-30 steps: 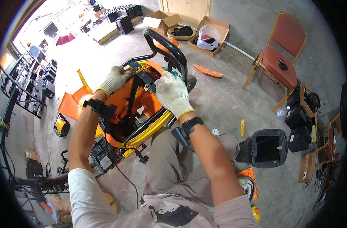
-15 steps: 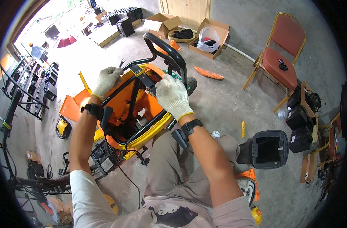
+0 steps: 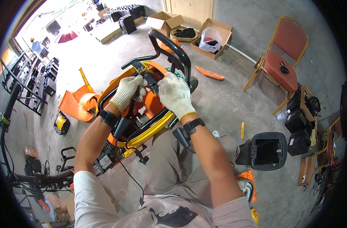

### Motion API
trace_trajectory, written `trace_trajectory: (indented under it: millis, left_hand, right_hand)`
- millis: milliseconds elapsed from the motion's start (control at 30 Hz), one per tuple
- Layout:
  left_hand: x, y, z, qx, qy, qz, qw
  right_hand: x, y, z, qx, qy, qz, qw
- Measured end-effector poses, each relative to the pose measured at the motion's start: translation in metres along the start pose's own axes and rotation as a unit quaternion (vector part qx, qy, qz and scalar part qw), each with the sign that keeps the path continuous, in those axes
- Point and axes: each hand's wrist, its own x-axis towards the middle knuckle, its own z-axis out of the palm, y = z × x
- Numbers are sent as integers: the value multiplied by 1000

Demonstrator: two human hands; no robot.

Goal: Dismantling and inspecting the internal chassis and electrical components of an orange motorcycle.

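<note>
My left hand (image 3: pixel 128 91), in a white knit glove, is closed at the black bracket (image 3: pixel 147 80) on top of an orange and yellow scooter body (image 3: pixel 154 123). Its fingers wrap a small wrench, mostly hidden in the glove. Just right of it, my right hand (image 3: pixel 176 93), gloved too, has its fingers curled down against the other side of the bracket; what they pinch is hidden. A black tubular grab rail (image 3: pixel 173 47) rises from the body beyond both hands. Through the open top of the body, black frame tubes and orange panels show.
Orange panels (image 3: pixel 76 104) lie on the floor at left, an orange strip (image 3: pixel 209 73) ahead. A black bucket-shaped box (image 3: pixel 270 152) and a yellow-handled tool (image 3: pixel 242 130) are at right. A red chair (image 3: pixel 282 66) holds sunglasses. Open cartons (image 3: pixel 165 22) stand along the wall.
My left hand has moved right and nearer, from the rail's left arm to beside the bracket; the wrench's ring end no longer sticks up. My right hand stays nearly in place.
</note>
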Motion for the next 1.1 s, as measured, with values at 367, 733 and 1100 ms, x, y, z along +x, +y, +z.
trace_trajectory:
  millis: [367,733,1100]
  left_hand:
    - [-1,-2,13,51,28,19,998]
    - [9,-5,15,23,34,14,999]
    - [12,-9,13,-91,17,-10,996]
  right_hand:
    - [1,1,6,-25,-15,11,1000]
    - [1,-1,5,-6,-38,23,999]
    - [0,-1,5,-21,18,-22,999]
